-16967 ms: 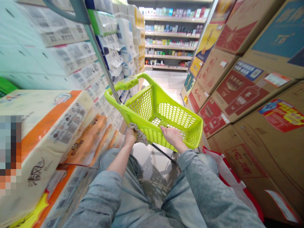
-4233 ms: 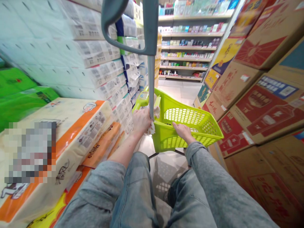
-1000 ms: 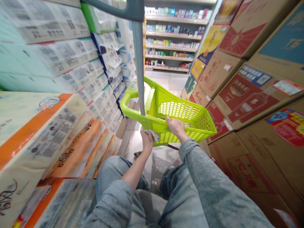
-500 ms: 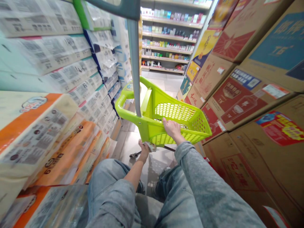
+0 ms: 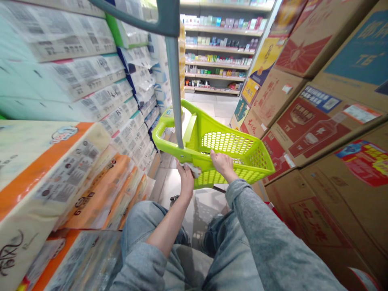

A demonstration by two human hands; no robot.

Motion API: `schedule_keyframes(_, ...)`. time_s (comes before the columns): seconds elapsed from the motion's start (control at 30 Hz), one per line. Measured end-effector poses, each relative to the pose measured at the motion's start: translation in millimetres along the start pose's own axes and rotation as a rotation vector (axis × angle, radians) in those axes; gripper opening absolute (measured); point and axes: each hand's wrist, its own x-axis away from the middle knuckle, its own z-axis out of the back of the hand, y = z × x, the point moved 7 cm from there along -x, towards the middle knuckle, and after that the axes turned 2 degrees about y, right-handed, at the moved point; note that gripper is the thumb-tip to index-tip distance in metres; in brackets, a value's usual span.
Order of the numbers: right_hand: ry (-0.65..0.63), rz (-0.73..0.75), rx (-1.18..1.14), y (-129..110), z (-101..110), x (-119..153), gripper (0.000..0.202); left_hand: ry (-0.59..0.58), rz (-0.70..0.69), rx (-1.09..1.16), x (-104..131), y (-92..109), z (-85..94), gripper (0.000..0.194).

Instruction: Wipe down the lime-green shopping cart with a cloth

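A lime-green shopping basket on wheels (image 5: 209,171) stands in front of my knees, with a grey pole (image 5: 175,93) rising from it to a dark grey handle (image 5: 163,24). My right hand (image 5: 222,163) is closed over the basket's near rim, thumb on top. Against the basket's outer side, below the pole, my left hand (image 5: 186,178) presses a crumpled whitish cloth (image 5: 194,169). Part of the cloth is hidden behind the fingers. The inside of the basket shows only partly.
Stacked packs of tissue paper (image 5: 81,178) line the left side closely. Cardboard cartons (image 5: 318,121) rise on the right. Shelves with small boxed goods (image 5: 218,48) stand at the far end of the tiled aisle (image 5: 209,103).
My left hand has moved up along the basket's side with the cloth, from its lower edge to just below the rim. My right hand keeps its hold.
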Motion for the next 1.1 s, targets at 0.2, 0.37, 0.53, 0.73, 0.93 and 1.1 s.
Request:
schedule_keyframes(0.2,-0.011,0.002,0.006,2.4,1.4,3.0,0.073,0.076,-0.244,-0.14,-3.0,35.9,7.1,0.049)
schedule_keyframes(0.37,0.0,-0.002,0.012,6.5,1.9,3.9,0.072,-0.105,-0.161,-0.123,1.2,7.9,10.3,0.036)
schedule_keyframes(0.53,0.008,-0.008,0.025,9.2,1.2,4.4,0.071,-0.068,-0.169,-0.135,-4.2,31.7,16.0,0.03)
schedule_keyframes(0.73,-0.003,-0.002,0.027,9.0,1.0,7.2,0.071,-0.015,-0.276,-0.181,-12.7,48.2,22.4,0.029)
schedule_keyframes(0.93,-0.012,0.003,0.027,8.9,1.4,9.6,0.07,-0.157,-0.253,-0.175,-11.5,11.5,25.2,0.028)
schedule_keyframes(1.1,-0.016,0.006,0.011,8.9,2.2,11.5,0.07,-0.319,-0.124,-0.132,-14.0,0.0,28.5,0.033)
